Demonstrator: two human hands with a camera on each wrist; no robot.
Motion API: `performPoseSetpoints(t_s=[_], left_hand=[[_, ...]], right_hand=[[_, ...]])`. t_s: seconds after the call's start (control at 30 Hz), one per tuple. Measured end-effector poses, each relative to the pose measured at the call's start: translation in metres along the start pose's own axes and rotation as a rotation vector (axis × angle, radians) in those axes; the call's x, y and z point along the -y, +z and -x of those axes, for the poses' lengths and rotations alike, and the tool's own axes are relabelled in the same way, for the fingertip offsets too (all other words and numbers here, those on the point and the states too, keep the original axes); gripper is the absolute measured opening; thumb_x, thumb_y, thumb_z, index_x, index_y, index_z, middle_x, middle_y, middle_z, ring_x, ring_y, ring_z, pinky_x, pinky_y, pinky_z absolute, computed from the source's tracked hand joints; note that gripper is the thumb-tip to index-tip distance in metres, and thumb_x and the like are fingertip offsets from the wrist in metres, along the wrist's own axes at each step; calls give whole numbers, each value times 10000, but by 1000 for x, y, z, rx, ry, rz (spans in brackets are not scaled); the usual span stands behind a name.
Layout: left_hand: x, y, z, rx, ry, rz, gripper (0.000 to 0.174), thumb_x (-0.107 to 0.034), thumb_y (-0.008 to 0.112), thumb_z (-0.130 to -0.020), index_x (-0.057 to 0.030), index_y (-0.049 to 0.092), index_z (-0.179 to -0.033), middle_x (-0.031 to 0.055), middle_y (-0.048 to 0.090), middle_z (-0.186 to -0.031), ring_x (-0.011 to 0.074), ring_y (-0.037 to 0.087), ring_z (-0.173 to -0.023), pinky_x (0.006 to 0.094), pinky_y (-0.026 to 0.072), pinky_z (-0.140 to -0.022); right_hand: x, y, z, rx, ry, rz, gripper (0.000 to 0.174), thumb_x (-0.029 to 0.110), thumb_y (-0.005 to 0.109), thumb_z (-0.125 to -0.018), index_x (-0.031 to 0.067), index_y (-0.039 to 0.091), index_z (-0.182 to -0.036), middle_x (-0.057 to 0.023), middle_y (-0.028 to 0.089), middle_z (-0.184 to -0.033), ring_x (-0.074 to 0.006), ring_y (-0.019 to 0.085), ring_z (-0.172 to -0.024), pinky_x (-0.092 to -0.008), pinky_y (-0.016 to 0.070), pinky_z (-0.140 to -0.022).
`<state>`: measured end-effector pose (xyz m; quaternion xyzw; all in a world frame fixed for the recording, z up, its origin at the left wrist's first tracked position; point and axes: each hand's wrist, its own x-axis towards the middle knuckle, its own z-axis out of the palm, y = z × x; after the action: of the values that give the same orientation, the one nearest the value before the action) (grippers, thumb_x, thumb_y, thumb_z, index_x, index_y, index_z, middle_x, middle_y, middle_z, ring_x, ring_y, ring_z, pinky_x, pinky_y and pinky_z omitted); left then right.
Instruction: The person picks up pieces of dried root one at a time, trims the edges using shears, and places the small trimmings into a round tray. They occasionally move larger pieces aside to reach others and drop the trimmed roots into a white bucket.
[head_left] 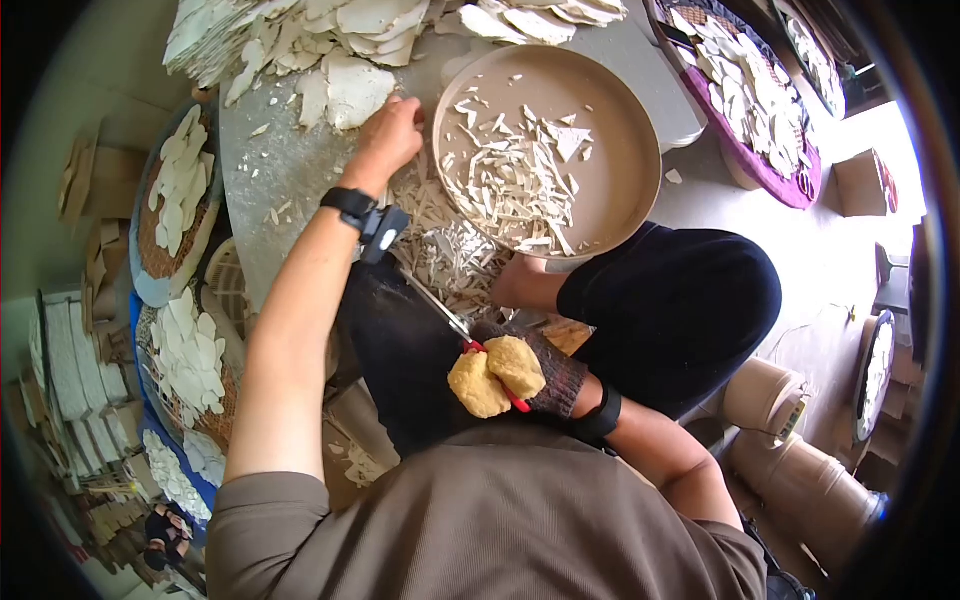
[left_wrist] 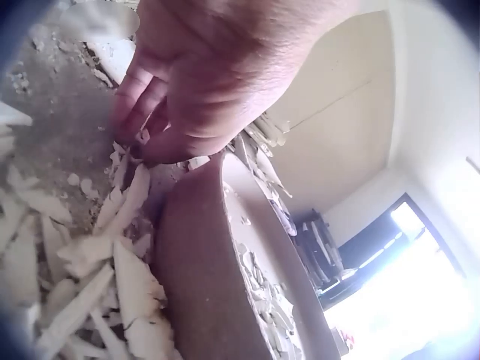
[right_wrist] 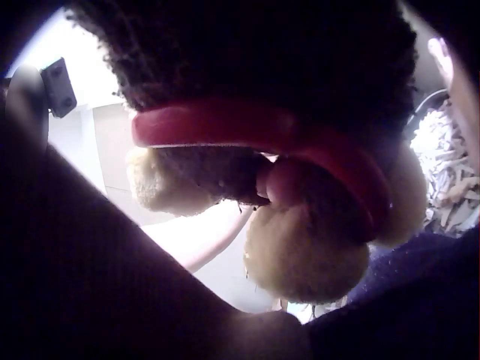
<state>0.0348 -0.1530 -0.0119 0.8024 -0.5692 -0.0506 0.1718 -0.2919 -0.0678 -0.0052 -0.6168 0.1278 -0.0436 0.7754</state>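
My left hand (head_left: 390, 140) is beside the left rim of a round tan tray (head_left: 640, 170) holding thin off-white strips (head_left: 515, 190). In the left wrist view the fingers of that hand (left_wrist: 202, 82) bend down, thumb near them, over pale strips (left_wrist: 135, 277) outside the tray wall (left_wrist: 202, 277); whether they pinch a piece is unclear. My right hand (head_left: 550, 375), in a dark knitted glove, grips scissors (head_left: 437, 302) at my lap. Yellow spongy padding (head_left: 482, 385) surrounds their red handles, and the right wrist view shows a red loop (right_wrist: 202, 124) against the glove (right_wrist: 247, 60).
Large off-white flakes (head_left: 355, 90) are piled at the table's back left. More strips (head_left: 450, 265) lie between the tray and my legs. Racks of flakes (head_left: 185, 350) stand at left, and a purple-edged one (head_left: 750, 165) at right. Cylindrical containers (head_left: 790, 480) are at lower right.
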Motion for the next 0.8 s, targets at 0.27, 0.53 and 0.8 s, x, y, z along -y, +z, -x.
performPoseSetpoints(t_s=[0.27, 0.53, 0.8], left_hand=[[24, -38, 97, 233, -452, 782, 118, -11, 595, -807, 4, 624, -921, 37, 617, -725, 69, 563, -567, 205, 461, -495], [1, 15, 174, 378, -103, 658, 181, -62, 592, -827, 3, 651, -985, 82, 664, -841, 138, 621, -764, 248, 499, -693], [-10, 102, 159, 341, -123, 84, 230, -88, 560, -764, -103, 625, -983, 176, 602, -1070, 338, 574, -989, 395, 462, -828]], right_hand=[[8, -2, 4, 95, 107, 31, 287, 259, 620, -826, 37, 605, -1008, -95, 646, -906, -181, 616, -844, -309, 476, -757], [18, 3, -1, 201, 35, 139, 266, 239, 608, -826, 49, 547, -1002, -53, 597, -917, -147, 573, -880, -293, 452, -797], [39, 11, 0, 168, -79, 318, 333, 243, 657, -722, 80, 501, -967, -134, 577, -790, -325, 587, -769, -370, 455, -670]])
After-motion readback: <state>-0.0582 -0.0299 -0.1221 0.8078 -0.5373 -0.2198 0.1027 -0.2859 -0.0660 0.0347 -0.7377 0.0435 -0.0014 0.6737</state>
